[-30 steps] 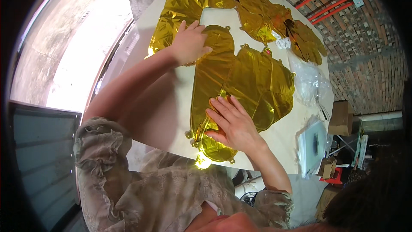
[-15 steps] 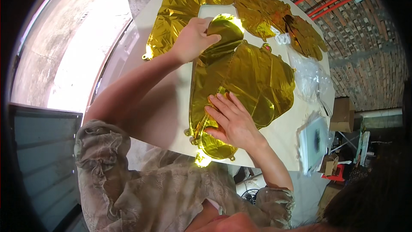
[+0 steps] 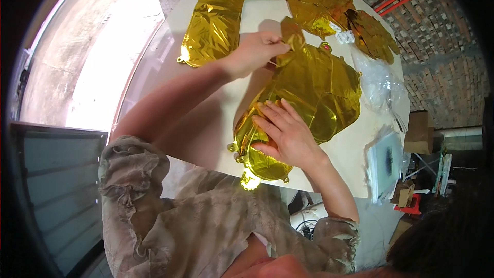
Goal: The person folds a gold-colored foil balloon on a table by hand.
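Observation:
A flat gold foil balloon point(image 3: 324, 85) lies partly folded on the pale table point(image 3: 206, 128). My left hand point(image 3: 257, 51) pinches the edge of its far left flap, which is lifted and turned over toward the right. Nearer to me, my right hand point(image 3: 290, 134) rests on the balloon's lower part with fingers stretched out, pressing it down. Small tabs stick out along the foil's near end, and a bright piece of it hangs past the table's front edge.
Another gold foil balloon point(image 3: 213, 25) lies flat at the far left. More gold foil point(image 3: 314, 5) is heaped at the far right, by a white tied bundle point(image 3: 343, 34). Clear plastic bags point(image 3: 378, 85) and a stack of plastic sleeves point(image 3: 383, 164) line the right edge. Cardboard boxes point(image 3: 419, 134) stand beyond.
My left hand has moved right, carrying the foil flap over the rest of the balloon and baring the table beneath. My right hand stays pressed on the near part. The view has shifted slightly.

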Demonstrator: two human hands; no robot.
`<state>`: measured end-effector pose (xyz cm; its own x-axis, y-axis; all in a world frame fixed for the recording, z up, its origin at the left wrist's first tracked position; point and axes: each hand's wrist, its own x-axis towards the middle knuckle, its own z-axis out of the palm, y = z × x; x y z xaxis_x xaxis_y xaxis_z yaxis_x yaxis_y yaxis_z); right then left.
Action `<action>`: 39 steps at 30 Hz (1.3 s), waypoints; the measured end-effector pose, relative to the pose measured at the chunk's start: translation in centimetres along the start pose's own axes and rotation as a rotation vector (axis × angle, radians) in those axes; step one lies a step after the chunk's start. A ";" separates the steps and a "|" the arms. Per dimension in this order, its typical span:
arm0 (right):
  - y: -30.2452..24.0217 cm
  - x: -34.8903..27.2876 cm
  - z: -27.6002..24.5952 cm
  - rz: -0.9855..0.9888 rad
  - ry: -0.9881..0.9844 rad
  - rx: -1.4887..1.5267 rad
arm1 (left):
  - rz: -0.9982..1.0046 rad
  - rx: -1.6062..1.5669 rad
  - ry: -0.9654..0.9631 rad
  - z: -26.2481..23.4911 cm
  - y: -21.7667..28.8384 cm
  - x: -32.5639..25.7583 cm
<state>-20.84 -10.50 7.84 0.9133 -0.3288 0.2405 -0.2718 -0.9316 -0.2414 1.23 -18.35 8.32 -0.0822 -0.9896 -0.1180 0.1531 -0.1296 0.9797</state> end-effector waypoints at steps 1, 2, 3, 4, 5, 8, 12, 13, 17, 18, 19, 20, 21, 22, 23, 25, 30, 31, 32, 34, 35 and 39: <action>0.0 0.0 -0.1 0.009 -0.019 -0.005 | -0.025 -0.075 -0.067 0.7 0.1 -0.3; -0.1 -0.1 -0.1 0.018 -0.038 -0.010 | -0.028 -0.071 -0.066 1.3 0.1 -0.7; -0.1 -0.1 -0.1 0.019 -0.035 -0.007 | -0.054 -0.164 -0.110 1.7 0.2 -1.1; -0.2 -0.1 0.0 0.015 -0.019 0.000 | -0.079 -0.257 -0.152 2.0 0.4 -1.4; -0.2 -0.1 0.0 0.012 -0.003 0.008 | 0.000 -0.249 -0.173 1.4 -0.7 -0.9; -0.2 -0.1 -0.2 0.003 0.003 0.028 | 0.603 0.977 0.138 -0.9 -2.3 -2.0; -0.8 -0.4 -1.1 0.016 0.003 0.038 | 0.677 1.054 0.365 -1.7 -5.0 -2.9; -1.1 -0.8 -1.6 0.043 -0.018 0.045 | 0.676 1.056 0.364 -2.1 -5.3 -2.9; -2.9 -2.9 -2.7 0.090 -0.086 0.054 | 0.634 1.297 0.151 -2.7 -5.7 -4.1; -3.2 -3.3 -2.6 0.089 -0.091 0.055 | 0.627 1.312 0.066 -2.6 -5.7 -4.3; -3.6 -3.7 -2.5 0.100 -0.090 0.051 | 0.626 1.311 0.067 -2.6 -5.7 -4.4; -3.9 -3.9 -2.3 0.109 -0.088 0.047 | 0.653 1.332 0.037 -2.6 -5.8 -4.3; -4.1 -4.1 -2.1 0.110 -0.080 0.028 | 0.680 1.353 0.007 -2.5 -5.8 -4.3; -4.2 -4.2 -1.9 0.109 -0.081 0.030 | 0.677 1.353 0.008 -2.2 -5.6 -4.5; -4.3 -4.3 -1.7 0.118 -0.084 0.037 | 0.690 1.357 0.040 -1.7 -5.5 -4.6; -4.2 -4.3 -1.3 0.122 -0.088 0.047 | 0.698 1.364 0.077 -0.6 -5.4 -4.8; -4.1 -4.4 -1.1 0.116 -0.075 0.040 | 0.692 1.301 0.209 2.6 -4.7 -5.1; -4.0 -4.4 -1.1 0.112 -0.076 0.044 | 0.700 1.253 0.173 3.1 -4.7 -5.0; -3.9 -4.4 -1.2 0.114 -0.083 0.046 | 0.696 1.255 0.176 3.6 -4.8 -4.8; -3.8 -4.3 -1.2 0.112 -0.091 0.051 | 0.702 1.066 0.175 4.9 -5.0 -4.8; -3.8 -4.3 -1.1 0.112 -0.091 0.052 | 0.683 0.967 0.205 5.6 -5.2 -5.0; -3.7 -4.4 -0.9 0.102 -0.083 0.061 | 0.640 0.641 0.263 6.1 -5.1 -5.2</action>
<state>-24.13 -5.80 8.54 0.9042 -0.4055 0.1340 -0.3482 -0.8817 -0.3182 -5.15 -12.20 4.92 0.0671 -0.8532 0.5173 -0.4853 0.4251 0.7641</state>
